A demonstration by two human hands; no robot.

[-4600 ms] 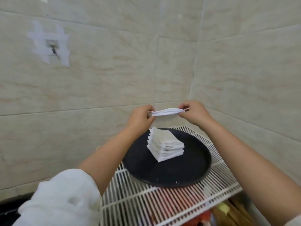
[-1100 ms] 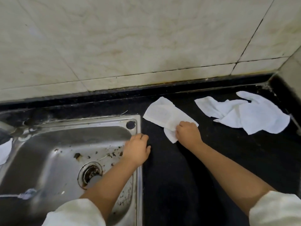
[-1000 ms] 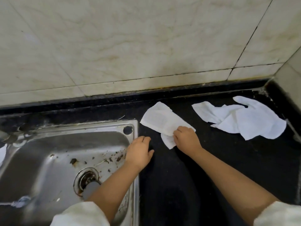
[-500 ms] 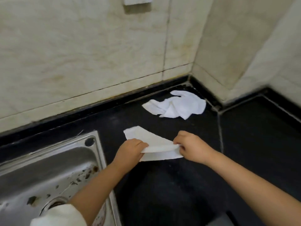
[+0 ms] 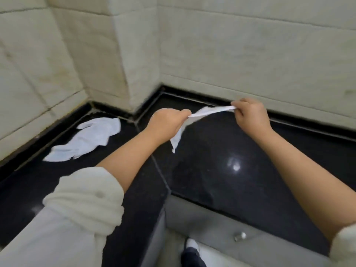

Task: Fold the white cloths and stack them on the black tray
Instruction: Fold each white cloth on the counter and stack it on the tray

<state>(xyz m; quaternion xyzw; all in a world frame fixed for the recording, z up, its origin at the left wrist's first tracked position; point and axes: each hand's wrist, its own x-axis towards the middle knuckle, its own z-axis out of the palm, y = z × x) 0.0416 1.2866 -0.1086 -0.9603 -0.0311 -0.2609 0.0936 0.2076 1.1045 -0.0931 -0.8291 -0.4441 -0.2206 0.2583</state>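
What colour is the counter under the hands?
The counter is glossy black, seen in the head view, its only view.

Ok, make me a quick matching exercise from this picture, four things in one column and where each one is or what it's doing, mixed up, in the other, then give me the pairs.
Column one:
1. held cloth
2. crumpled cloth
3. left hand
4. shoe

Column two:
A. lying loose on the black counter near the wall corner
B. down on the floor at the bottom edge
C. stretched in the air between both hands
D. pinching the cloth's end opposite the right hand

Pairs: 1-C, 2-A, 3-D, 4-B
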